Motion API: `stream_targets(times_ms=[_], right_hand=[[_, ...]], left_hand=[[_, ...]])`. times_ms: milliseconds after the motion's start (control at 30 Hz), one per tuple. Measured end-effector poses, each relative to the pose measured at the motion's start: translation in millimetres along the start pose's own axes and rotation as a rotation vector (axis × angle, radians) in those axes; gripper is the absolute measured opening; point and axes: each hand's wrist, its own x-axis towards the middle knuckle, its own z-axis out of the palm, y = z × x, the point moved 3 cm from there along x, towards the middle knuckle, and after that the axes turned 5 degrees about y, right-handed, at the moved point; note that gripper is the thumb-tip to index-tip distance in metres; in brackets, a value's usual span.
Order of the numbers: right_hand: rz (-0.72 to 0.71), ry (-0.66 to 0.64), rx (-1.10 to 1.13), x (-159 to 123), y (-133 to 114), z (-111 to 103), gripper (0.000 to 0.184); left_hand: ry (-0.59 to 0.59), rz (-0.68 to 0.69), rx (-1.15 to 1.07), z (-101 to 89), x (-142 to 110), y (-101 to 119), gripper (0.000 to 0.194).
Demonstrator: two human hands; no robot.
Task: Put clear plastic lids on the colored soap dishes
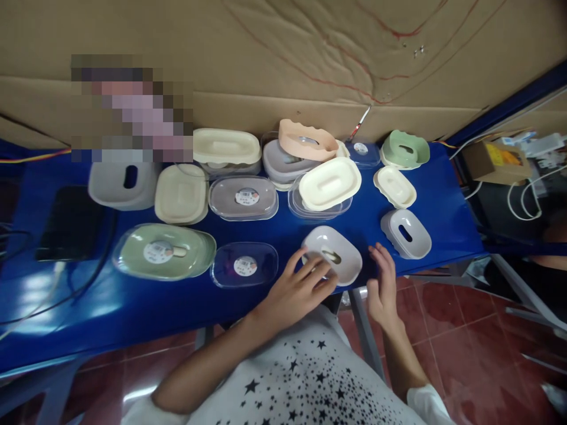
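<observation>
A white oval soap-dish tray [339, 251] with a slot in its middle lies near the front edge of the blue table [110, 307]. My left hand [296, 292] rests on the tray's near left rim with its fingers spread. Just right of the tray, my right hand [383, 283] stands on the table edge, fingers straight and apart from the tray, holding nothing. A clear lid with a round sticker [244, 264] lies left of my left hand. A grey slotted tray [406, 233] sits beyond my right hand.
Several more soap-dish parts in cream, grey, green and peach fill the back of the table, among them a green dish under a clear lid [163, 252]. A black device [68, 223] with cables lies at the left. Cardboard [287, 59] backs the table. Red tile floor is below.
</observation>
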Motion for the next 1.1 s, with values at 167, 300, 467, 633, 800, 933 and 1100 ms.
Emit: stream_targets(times_ms=[167, 300, 467, 633, 800, 933, 1100], right_hand=[[-0.230, -0.269, -0.044, 5.9, -6.2, 3.8, 0.065], [-0.255, -0.323, 0.010, 24.6, -9.0, -3.4, 0.055], [-0.282, -0.329, 0.060, 40.3, -1.3, -2.9, 0.051], [-0.321, -0.311, -0.044, 42.2, 4.1, 14.3, 0.050], [-0.389, -0.379, -0.127, 47.1, -14.9, 29.7, 0.048], [-0.378, -0.447, -0.013, 51.2, -29.4, 40.4, 0.069], [-0.253, -0.304, 0.124, 56.0, -28.0, 39.7, 0.103]], left_hand=[[-0.046, 0.036, 0.009, 8.2, 2.3, 10.9, 0.021], [-0.014, -0.042, 0.040, 2.2, -10.2, 5.1, 0.030], [-0.048, -0.293, 0.157, -32.9, -39.7, -28.2, 0.052], [-0.187, -0.442, 0.260, -58.1, -77.9, -54.7, 0.065], [-0.025, -0.422, 0.204, -61.7, -69.1, -46.8, 0.066], [0.139, -0.419, 0.073, -51.6, -34.0, -27.7, 0.067], [-0.009, -0.310, 0.150, -19.3, 0.6, -19.7, 0.048]])
